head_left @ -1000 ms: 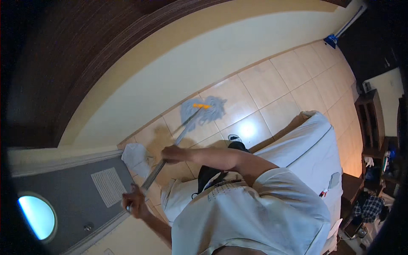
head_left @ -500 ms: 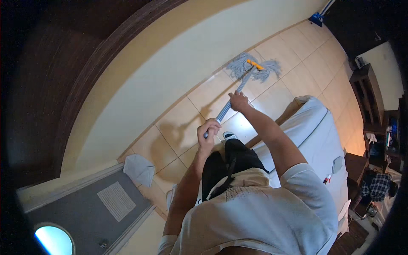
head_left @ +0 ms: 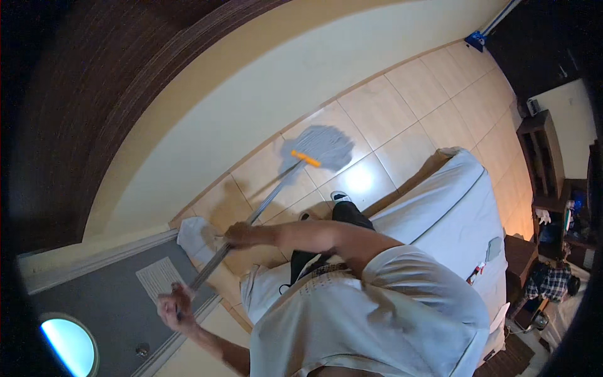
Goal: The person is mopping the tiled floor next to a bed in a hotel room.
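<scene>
The mop [head_left: 314,147] is held by its long pole, with the fingers of the left hand [head_left: 173,306] and right hand [head_left: 242,234] wrapped tight around it. Its grey head is pressed flat on the tan floor tiles [head_left: 383,107] near the wall. Many tiles look not yet mopped.

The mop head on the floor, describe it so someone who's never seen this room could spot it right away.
Start at the cream wall and drop to the tan tiled floor along its base. There the mop head lies spread flat, a grey tuft of strands. Its orange clamp, joining it to the long metal handle, sets it apart from the white cloth nearby.
</scene>
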Tool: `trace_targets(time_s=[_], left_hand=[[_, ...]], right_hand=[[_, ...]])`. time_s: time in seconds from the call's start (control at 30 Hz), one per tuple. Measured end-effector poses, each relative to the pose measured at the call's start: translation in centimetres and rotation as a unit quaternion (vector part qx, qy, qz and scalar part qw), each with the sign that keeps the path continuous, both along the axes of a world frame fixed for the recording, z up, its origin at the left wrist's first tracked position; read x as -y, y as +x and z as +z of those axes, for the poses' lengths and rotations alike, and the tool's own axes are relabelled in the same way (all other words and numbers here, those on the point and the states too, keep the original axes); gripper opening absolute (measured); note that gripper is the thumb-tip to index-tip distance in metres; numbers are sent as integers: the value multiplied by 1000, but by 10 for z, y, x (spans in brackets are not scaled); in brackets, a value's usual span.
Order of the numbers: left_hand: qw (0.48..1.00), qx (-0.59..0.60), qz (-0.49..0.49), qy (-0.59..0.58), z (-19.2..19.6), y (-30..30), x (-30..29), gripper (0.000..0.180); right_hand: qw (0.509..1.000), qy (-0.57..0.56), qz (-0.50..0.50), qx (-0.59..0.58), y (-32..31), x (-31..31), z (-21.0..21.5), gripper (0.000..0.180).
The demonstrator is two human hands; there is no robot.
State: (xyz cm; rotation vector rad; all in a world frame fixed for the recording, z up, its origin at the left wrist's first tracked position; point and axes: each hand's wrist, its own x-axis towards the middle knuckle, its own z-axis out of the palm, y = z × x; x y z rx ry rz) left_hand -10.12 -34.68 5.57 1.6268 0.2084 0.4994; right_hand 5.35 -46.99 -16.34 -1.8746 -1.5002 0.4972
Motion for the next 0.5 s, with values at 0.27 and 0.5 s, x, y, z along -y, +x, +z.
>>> trace_targets(time_s=[0.27,0.5], left_hand=[[975,75,98,-187,-41,0,24,14],[994,-33,12,-101,-137,98,138,18]], right_hand=[[996,-53,-32,-61,3,33,-19,14],[948,-267,-172,22,110,182,-60,17]])
